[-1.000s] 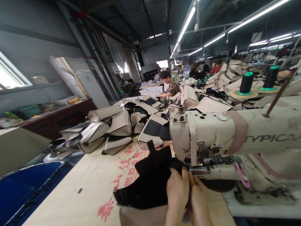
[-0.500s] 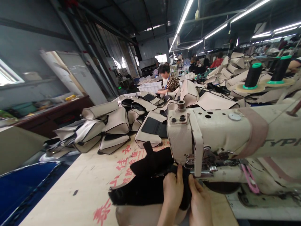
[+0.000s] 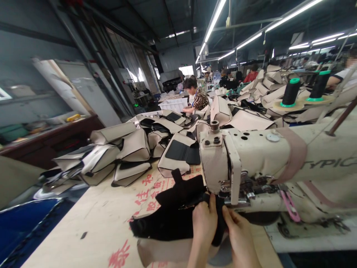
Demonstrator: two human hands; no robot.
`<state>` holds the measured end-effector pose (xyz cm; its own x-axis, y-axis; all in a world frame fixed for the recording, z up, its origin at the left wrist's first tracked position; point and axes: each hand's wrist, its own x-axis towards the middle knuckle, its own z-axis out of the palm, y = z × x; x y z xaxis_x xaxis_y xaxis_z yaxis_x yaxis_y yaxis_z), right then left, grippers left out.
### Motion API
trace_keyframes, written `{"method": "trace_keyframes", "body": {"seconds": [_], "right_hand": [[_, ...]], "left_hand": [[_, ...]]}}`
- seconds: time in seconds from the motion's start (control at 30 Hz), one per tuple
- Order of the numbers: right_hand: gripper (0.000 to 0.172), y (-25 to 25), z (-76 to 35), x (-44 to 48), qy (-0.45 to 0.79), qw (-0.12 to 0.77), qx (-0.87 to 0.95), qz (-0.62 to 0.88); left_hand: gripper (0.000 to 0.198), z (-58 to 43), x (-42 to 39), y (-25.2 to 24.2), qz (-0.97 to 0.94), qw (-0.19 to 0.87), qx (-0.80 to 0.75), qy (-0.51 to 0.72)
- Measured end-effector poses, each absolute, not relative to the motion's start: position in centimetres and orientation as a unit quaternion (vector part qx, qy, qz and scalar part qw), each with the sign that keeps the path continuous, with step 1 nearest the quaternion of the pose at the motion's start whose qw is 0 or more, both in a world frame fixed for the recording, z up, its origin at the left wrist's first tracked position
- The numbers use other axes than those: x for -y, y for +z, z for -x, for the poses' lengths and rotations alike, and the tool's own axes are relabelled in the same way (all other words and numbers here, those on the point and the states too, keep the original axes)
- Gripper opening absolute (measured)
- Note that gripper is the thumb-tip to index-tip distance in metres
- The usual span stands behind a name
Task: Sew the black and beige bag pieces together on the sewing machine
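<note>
A partly sewn bag (image 3: pixel 167 223), black inside with a beige panel along its lower edge, lies under the head of a sewing machine (image 3: pixel 214 163). My left hand (image 3: pixel 205 219) is closed on its black part, fingertips close to the needle area. Just to the right, my right hand (image 3: pixel 240 232) pinches the bag's edge between thumb and fingers. A black flap with a strap sticks up beyond my left hand. The needle and the stitched spot are hidden behind the fingers and the machine head.
Beige bags with black edging (image 3: pixel 134 145) are heaped behind the wooden table (image 3: pixel 97 219). Two black thread cones (image 3: pixel 290 93) stand behind the machine. A blue bin (image 3: pixel 25 223) sits at the lower left. A co-worker (image 3: pixel 196 95) sits beyond the heap.
The view has turned slightly right, so the surroundings sit further left. My right hand has shifted a little lower and outward at the bag's edge. My left hand keeps nearly the same place.
</note>
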<state>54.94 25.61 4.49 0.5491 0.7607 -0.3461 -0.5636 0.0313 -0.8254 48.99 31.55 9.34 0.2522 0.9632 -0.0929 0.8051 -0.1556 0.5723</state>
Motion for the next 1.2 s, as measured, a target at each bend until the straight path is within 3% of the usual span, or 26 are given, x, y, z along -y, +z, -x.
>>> {"method": "trace_keyframes", "body": {"seconds": [0.37, 0.73, 1.07, 1.2], "right_hand": [[0.04, 3.9, -54.8, -25.9, 0.473, 0.711, 0.055, 0.518], [0.047, 4.6, -55.5, -26.1, 0.431, 0.698, 0.102, 0.563], [0.048, 5.4, -56.7, -26.2, 0.436, 0.639, 0.216, 0.596], [0.038, 6.6, -59.8, -24.5, 0.378, 0.623, 0.293, 0.619]], "left_hand": [[0.041, -49.2, -31.2, 9.8, -0.744, 0.249, -0.6, 0.153], [0.042, -49.5, -31.6, 9.9, -0.749, 0.235, -0.606, 0.128], [0.041, -49.6, -31.7, 10.0, -0.751, 0.234, -0.602, 0.136], [0.043, -49.4, -31.8, 9.9, -0.754, 0.231, -0.599, 0.139]]}}
